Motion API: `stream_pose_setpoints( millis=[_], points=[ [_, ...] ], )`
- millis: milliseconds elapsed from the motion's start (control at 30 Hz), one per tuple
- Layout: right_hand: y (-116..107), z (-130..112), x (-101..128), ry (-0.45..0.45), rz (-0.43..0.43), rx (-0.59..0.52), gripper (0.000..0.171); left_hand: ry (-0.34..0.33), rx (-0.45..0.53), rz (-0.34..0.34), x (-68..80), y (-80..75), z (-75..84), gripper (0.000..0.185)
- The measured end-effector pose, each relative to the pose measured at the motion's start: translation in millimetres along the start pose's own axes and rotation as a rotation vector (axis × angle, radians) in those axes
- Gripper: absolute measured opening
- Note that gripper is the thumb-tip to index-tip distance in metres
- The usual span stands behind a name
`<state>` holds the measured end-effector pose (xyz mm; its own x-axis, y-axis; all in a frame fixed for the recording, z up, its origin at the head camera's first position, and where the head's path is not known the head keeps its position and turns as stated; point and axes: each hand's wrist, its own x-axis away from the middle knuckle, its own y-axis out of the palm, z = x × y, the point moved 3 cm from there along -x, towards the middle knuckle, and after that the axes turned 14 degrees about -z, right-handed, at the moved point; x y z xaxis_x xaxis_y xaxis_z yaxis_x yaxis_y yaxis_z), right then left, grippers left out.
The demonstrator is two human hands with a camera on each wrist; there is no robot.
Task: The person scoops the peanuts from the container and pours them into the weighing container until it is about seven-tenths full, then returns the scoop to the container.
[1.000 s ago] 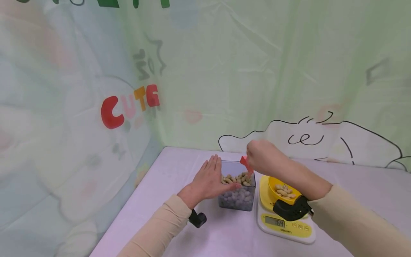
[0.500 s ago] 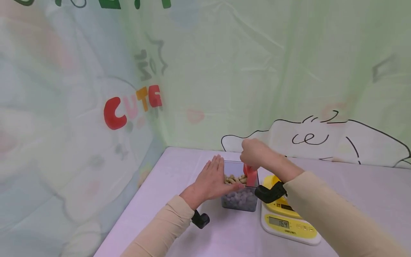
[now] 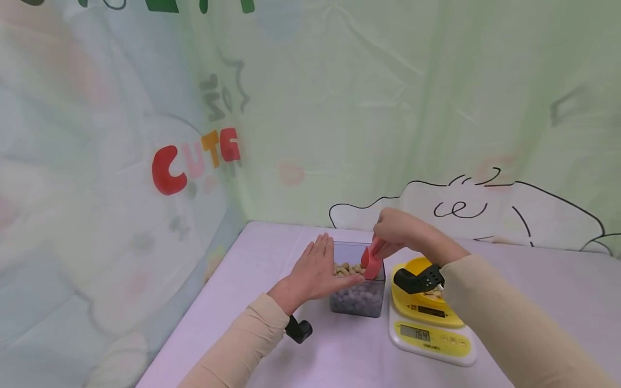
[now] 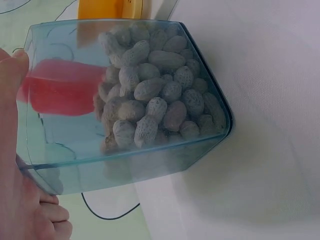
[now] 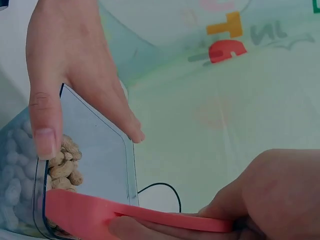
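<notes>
A clear square-walled plastic box (image 3: pixel 349 249) holds unshelled peanuts (image 4: pixel 150 87). My left hand (image 3: pixel 312 274) rests against its left side with straight fingers, and the thumb lies along the front rim. In the right wrist view that thumb (image 5: pixel 46 135) sits on the rim above the nuts. My right hand (image 3: pixel 397 229) grips a red scoop (image 3: pixel 372 266) by its handle. The scoop's head is inside the box at the right, tilted downward toward the peanuts. Through the wall in the left wrist view, the scoop (image 4: pixel 65 85) reaches the nuts; what it contains is hidden.
Right of the box stands a yellow and white kitchen scale (image 3: pixel 432 345), its display (image 3: pixel 414 333) apparently reading 164. On it sits a yellow bowl (image 3: pixel 418 264) with some peanuts, partly covered by my right wrist's camera. A printed curtain hangs behind the lilac-white tabletop (image 3: pixel 271 248).
My right hand has lowered the scoop from above the box's right side, dipped it into the peanuts and tilted it. The left hand stays in place, and the display looks the same.
</notes>
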<state>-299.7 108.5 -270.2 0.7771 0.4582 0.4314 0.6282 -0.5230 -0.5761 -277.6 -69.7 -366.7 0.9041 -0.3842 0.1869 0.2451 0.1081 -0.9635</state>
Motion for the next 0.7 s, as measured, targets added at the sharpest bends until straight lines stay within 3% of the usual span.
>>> stream_pose_setpoints(
  millis=[133, 400, 700],
  points=[
    [1, 2, -2, -0.017, 0.005, -0.013, 0.033, -0.007, -0.009, -0.002, -0.9, -0.1, -1.8, 0.119],
    [8, -9, -7, -0.002, 0.013, 0.136, 0.033, 0.007, 0.007, -0.002, -1.1, -0.4, -3.5, 0.118],
    [11, 11, -7, -0.036, -0.035, -0.118, 0.03, 0.006, -0.017, 0.003, -1.8, 1.7, -1.4, 0.117]
  ],
)
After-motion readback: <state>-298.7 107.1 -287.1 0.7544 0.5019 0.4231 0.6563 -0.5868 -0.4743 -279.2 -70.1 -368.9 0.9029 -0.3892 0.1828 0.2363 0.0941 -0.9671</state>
